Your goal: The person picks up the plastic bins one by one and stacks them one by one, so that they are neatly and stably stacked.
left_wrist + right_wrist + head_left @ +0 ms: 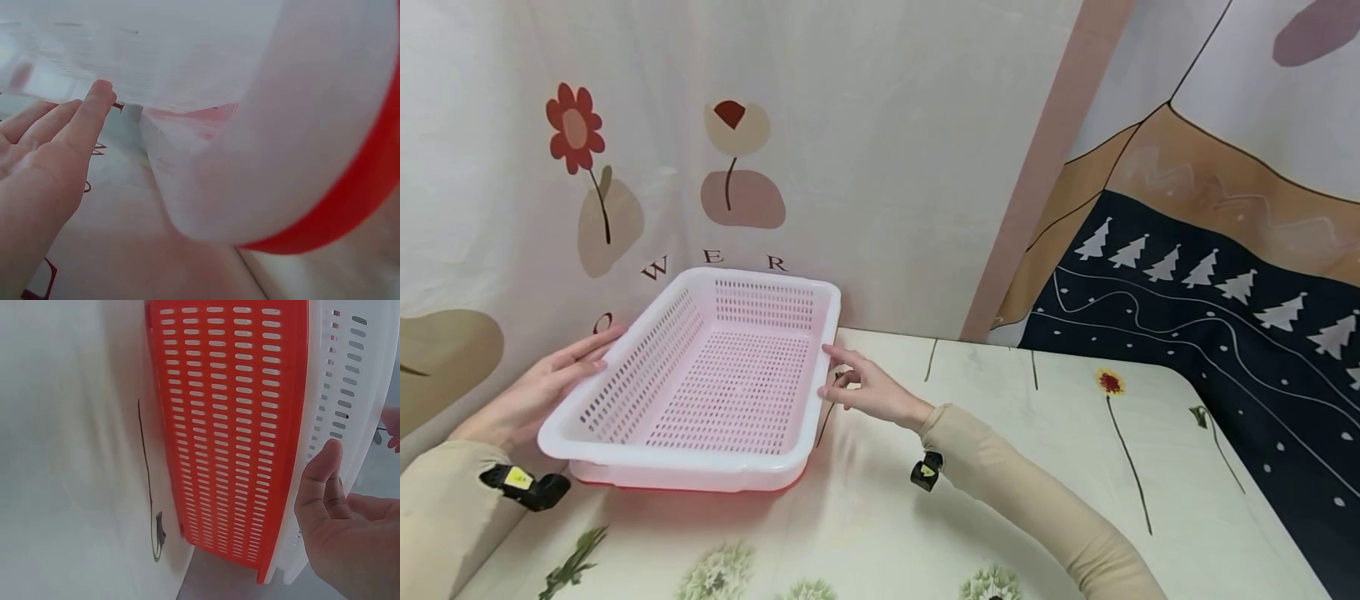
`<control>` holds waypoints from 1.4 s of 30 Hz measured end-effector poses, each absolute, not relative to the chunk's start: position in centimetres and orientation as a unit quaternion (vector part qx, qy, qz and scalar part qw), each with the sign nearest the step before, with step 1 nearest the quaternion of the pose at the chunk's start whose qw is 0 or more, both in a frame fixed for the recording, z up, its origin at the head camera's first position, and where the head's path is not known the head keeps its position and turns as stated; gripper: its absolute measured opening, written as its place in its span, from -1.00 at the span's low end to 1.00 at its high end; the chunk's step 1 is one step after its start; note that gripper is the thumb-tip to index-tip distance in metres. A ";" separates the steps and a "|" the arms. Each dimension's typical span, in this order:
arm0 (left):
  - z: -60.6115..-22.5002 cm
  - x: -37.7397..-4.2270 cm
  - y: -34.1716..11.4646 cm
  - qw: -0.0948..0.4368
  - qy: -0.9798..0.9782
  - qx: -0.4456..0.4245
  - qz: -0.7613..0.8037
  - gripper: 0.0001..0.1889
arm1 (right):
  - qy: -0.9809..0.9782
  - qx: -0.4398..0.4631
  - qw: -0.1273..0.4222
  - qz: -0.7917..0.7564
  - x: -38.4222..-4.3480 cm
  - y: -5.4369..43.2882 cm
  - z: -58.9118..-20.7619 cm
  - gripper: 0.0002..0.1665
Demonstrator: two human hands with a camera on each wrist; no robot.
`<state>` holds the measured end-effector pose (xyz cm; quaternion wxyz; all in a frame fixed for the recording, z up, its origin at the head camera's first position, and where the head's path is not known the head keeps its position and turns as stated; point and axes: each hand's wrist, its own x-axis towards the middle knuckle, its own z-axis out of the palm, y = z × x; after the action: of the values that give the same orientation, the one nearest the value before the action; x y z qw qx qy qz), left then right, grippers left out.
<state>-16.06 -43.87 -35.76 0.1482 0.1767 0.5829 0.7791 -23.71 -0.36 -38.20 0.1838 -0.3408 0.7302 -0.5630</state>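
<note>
A white slotted plastic basket [730,392] sits within a red slotted basket [219,431], whose red edge shows beneath it in the head view. My left hand [546,379] touches the white basket's left rim. Seen from the left wrist, its fingers [94,119] lie straight along the underside of the white plastic; the thumb is hidden there. On the other side, my right hand [876,390] has thumb and fingertips at the right rim. Its bent fingers [322,475] meet the white wall just above the red rim in the right wrist view.
The baskets stand on a pale flower-printed tablecloth [1037,433], close to a printed curtain [887,167] behind and at left. A dark cloth with white trees [1157,258] hangs at the right. Each wrist carries a small black camera [927,471].
</note>
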 end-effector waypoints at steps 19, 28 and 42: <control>-36.9 -15.5 -44.5 0.198 0.477 0.213 0.829 -0.43 | 0.750 -0.349 0.171 -0.535 -23.6 -0.9 -39.0 -0.15; -36.0 -16.2 -45.3 0.208 0.410 0.313 0.831 -0.35 | 0.766 -0.352 0.156 -0.515 -23.6 -0.6 -39.0 -0.21; -34.3 -15.9 -42.4 0.153 0.512 0.299 0.790 -0.40 | 0.746 -0.324 0.148 -0.563 -23.7 1.9 -39.1 -0.40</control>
<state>-15.87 -42.36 -34.25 0.1535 0.2987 0.5123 0.7904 -23.74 1.87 -39.09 0.1481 -0.3239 0.7458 -0.5629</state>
